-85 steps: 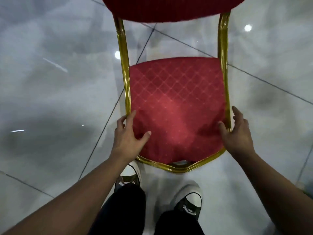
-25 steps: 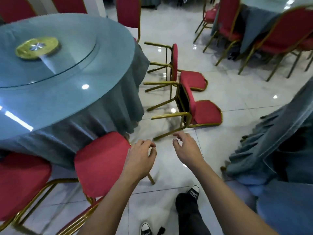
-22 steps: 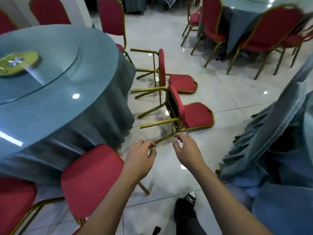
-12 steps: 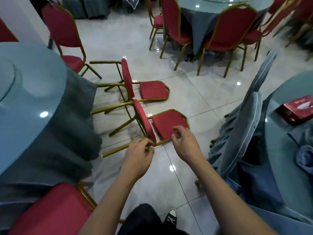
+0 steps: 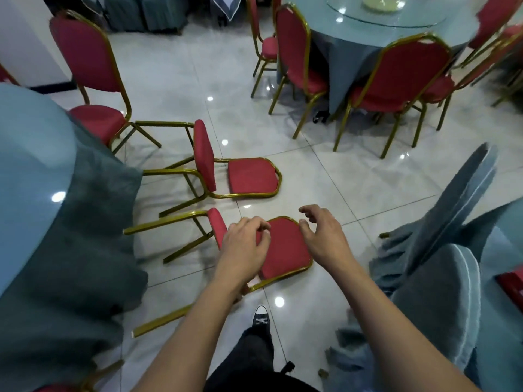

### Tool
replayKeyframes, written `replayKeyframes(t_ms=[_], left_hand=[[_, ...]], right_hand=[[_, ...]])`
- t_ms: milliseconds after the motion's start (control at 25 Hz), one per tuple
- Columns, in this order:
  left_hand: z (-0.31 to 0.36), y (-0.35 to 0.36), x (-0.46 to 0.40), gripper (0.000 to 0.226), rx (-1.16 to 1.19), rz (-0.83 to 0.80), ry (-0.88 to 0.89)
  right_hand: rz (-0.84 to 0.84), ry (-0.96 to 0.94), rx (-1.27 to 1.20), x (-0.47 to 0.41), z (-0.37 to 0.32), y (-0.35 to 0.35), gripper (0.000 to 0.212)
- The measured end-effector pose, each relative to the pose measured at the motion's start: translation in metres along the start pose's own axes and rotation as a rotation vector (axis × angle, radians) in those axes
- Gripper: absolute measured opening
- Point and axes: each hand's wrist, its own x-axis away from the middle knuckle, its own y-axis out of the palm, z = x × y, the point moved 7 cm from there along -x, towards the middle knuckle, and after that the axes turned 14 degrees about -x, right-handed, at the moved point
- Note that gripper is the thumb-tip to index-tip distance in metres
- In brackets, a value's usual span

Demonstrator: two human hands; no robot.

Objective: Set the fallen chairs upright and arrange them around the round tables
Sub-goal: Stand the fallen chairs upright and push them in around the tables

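Two fallen chairs lie on their backs on the tiled floor (image 5: pixel 353 179), legs pointing toward the left surface (image 5: pixel 31 165), seats standing on edge. The near chair (image 5: pixel 285 250) lies just below both hands; the far chair (image 5: pixel 243 176) lies just beyond it, close but apart. The left hand (image 5: pixel 244 248) hovers over the near chair where seat meets backrest, fingers curled and holding nothing that can be seen. The right hand (image 5: pixel 325 233) hovers by the backrest's right edge, fingers loosely bent and spread, gripping nothing. An upright chair (image 5: pixel 90 80) stands at the left surface's far edge. More upright chairs ring the far surface (image 5: pixel 396 26), one (image 5: pixel 402 75) with its back to the camera. A draped cloth (image 5: pixel 441 250) hangs from the right surface's edge.
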Motion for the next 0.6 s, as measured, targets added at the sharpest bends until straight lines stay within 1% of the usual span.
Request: replayKeyframes(t_ms=[120,320,440,600], left_hand=[[0.014,-0.013,-0.079,0.021,0.015,0.033,0.042],[0.023,-0.02,-0.168,0.022,0.024,0.049,-0.001],[0.019,-0.018,-0.215,0.021,0.03,0.074,-0.073],[0.014,-0.014,-0.27,0.019,0.04,0.169,-0.225]], right_hand=[[-0.007,-0.02,-0.009,-0.072,-0.011,-0.003,0.028],[-0.03,-0.063,0.006,-0.17,-0.016,-0.011,0.027],[-0.088,-0.109,0.003,-0.234,-0.015,-0.006,0.027],[-0.249,-0.213,-0.001,-0.312,-0.019,0.014,0.026]])
